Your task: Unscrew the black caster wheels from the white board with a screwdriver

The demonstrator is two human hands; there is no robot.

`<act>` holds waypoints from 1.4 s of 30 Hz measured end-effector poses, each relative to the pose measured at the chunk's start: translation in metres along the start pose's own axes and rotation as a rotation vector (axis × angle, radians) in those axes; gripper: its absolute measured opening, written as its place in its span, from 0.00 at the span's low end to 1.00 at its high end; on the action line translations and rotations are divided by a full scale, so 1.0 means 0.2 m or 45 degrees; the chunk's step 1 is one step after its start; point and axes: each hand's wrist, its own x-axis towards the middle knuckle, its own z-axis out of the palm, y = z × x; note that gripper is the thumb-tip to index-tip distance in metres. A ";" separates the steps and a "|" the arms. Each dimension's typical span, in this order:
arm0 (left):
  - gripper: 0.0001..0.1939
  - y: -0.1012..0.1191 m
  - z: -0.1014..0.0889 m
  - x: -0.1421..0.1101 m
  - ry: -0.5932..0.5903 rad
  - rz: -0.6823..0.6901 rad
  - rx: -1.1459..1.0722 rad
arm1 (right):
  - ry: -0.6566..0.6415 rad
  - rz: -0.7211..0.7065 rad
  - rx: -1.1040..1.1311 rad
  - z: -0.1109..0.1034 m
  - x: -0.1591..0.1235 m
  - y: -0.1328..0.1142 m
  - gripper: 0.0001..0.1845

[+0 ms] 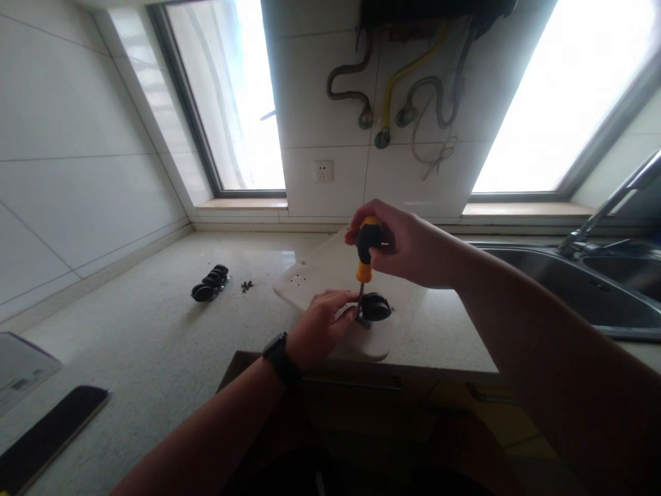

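Note:
My right hand point(392, 238) is wrapped round the handle of a yellow and black screwdriver point(365, 251), held upright with its tip down. The tip meets the metal mounting plate of a black caster wheel point(376, 307). That caster stands on a pale board point(320, 269) with rounded corners, near the board's front end. My left hand point(328, 320) rests on the board, its thumb and fingers closed in at the caster's plate beside the screwdriver shaft. The screw under the tip is hidden.
More black casters point(211, 282) stand in a row on the countertop point(248, 331) to the left, near a small pile of screws point(247, 286). A dark flat object point(56, 434) lies at the lower left. On the right are a steel sink point(547, 289) and faucet point(609, 207).

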 end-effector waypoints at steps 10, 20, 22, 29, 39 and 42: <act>0.14 -0.02 0.04 0.09 0.102 -0.106 -0.286 | 0.194 -0.001 -0.041 0.04 0.05 0.03 0.18; 0.14 -0.02 0.00 0.14 -0.039 -0.096 -0.574 | 0.278 0.229 0.084 0.04 -0.01 -0.03 0.31; 0.13 -0.03 -0.01 0.14 -0.052 -0.062 -0.591 | 0.277 0.207 0.100 0.04 -0.03 -0.03 0.28; 0.08 0.00 0.01 0.13 0.066 -0.174 -0.645 | 0.208 0.139 0.244 0.06 -0.05 -0.04 0.27; 0.07 0.01 0.04 0.14 0.185 -0.284 -0.680 | 0.397 0.186 0.106 0.10 -0.03 -0.05 0.30; 0.11 -0.02 0.06 0.14 0.195 -0.291 -0.727 | 0.322 0.116 0.247 0.11 -0.04 -0.04 0.28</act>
